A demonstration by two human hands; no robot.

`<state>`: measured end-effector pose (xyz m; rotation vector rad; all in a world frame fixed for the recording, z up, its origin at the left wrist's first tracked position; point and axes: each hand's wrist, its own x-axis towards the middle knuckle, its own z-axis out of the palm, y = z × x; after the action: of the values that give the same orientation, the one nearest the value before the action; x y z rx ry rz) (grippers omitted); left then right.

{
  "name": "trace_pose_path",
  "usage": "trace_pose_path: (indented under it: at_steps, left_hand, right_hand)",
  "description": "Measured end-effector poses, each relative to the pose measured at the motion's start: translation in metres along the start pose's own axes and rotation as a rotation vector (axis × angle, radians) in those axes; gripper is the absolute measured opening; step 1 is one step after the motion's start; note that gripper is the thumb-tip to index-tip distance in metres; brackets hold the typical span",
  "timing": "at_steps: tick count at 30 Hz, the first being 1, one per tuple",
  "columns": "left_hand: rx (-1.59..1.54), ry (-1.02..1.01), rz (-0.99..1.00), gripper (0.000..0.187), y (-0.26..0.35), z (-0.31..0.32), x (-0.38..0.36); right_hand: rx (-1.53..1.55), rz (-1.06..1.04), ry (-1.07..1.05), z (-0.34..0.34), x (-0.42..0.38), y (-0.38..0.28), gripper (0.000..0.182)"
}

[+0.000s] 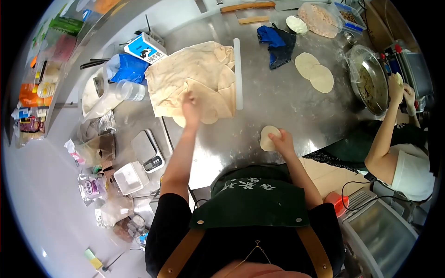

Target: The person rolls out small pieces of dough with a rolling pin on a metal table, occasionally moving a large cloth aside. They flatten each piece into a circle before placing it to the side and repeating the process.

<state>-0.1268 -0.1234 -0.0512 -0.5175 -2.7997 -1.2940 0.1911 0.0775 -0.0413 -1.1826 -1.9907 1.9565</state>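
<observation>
My left hand, smeared by motion, is over the near part of a cream cloth, its fingers curled at a raised fold. Pale dough rounds peek out from under the cloth's near edge, on both sides of that hand. Near the front edge of the steel table, my right hand grips the right side of a flat dough round, thumb on top. Two more dough rounds lie overlapping farther back on the right.
Beside the cloth lies a white rod. At right, another person's gloved hands work by a steel bowl of filling. A blue-black cloth lies at the back. Left stand a milk carton, a plastic cup and a scale.
</observation>
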Motion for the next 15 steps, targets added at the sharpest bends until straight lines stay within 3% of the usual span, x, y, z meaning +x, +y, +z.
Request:
trace_pose_path:
  at_steps: [3,8,12,14,15]
  left_hand:
    - [0.231,0.107,0.102,0.045,-0.041,-0.004,0.047]
    - [0.427,-0.034,0.092,0.018,-0.042,-0.014,0.054]
    - [0.069,0.085,0.253,0.012,-0.016,-0.069,0.006]
    - [0.141,0.162,0.298,0.016,-0.035,-0.106,-0.040]
    - [0.226,0.145,0.221,0.022,-0.046,-0.125,-0.067]
  right_hand:
    - [-0.216,-0.101,0.076,-0.011,0.005,0.012,0.030]
    - [-0.375,-0.158,0.047,0.003,0.005,-0.011,0.028]
    - [-0.451,-0.174,-0.046,0.018,0.013,-0.026,0.027]
    - [-0.468,-0.235,-0.059,0.022,0.020,-0.028,0.027]
    - [-0.471,-0.287,-0.050,0.024,0.022,-0.024,0.028]
